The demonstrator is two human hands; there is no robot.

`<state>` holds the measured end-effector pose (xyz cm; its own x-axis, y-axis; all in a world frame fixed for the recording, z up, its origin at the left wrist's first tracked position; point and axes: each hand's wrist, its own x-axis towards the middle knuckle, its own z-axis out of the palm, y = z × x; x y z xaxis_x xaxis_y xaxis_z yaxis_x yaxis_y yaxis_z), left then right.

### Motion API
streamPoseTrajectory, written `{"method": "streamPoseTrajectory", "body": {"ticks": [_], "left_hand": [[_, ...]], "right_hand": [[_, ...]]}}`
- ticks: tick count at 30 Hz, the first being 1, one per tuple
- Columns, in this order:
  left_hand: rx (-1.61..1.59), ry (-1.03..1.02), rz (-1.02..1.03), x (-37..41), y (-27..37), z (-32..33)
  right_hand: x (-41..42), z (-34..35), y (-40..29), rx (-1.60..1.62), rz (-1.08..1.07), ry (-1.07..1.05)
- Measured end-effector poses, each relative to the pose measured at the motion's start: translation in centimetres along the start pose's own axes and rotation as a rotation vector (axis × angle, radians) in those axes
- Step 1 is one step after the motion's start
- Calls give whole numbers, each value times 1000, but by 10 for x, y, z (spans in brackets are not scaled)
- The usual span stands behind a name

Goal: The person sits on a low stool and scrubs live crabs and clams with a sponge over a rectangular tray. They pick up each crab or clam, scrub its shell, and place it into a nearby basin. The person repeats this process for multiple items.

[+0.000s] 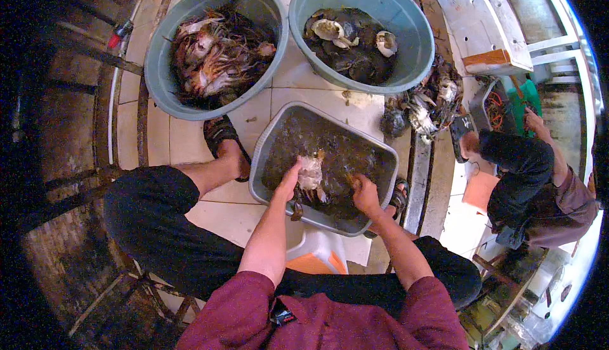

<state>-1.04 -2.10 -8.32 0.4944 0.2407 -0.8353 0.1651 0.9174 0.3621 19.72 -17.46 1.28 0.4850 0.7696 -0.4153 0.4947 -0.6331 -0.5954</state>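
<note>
A pale, wet crab body (310, 173) with its shell off is in my left hand (288, 183), its legs hanging down. It is above a grey plastic basin (323, 111) of murky brown water. My right hand (366, 195), over the basin's right side, has its fingers curled around a small thin object (350, 178); blur hides what kind it is. A dark crab claw or leg (297, 212) lies over the basin's near rim. The water hides the bottom of the basin.
Behind the basin stand a blue-green tub (157, 78) of crab pieces and another tub (421, 71) with shells in dark water. Crabs (423, 107) lie in a heap beside it. At right sits another person (528, 188) near a white cooler box (480, 17). An orange-and-white container (316, 257) is before me.
</note>
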Motion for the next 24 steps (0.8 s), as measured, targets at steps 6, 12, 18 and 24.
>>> {"method": "streamPoseTrajectory", "body": {"ticks": [6, 12, 18, 24], "left_hand": [[-59, 55, -76, 17, -1, -11], [-1, 122, -8, 14, 0, -26], [153, 215, 51, 12, 8, -16], [309, 203, -17, -5, 36, -7]], "right_hand": [[-20, 15, -4, 54, 122, -86], [-16, -7, -36, 157, -45, -308], [-4, -10, -91, -39, -573, -234], [-1, 15, -61, -238, -662, -162]]}}
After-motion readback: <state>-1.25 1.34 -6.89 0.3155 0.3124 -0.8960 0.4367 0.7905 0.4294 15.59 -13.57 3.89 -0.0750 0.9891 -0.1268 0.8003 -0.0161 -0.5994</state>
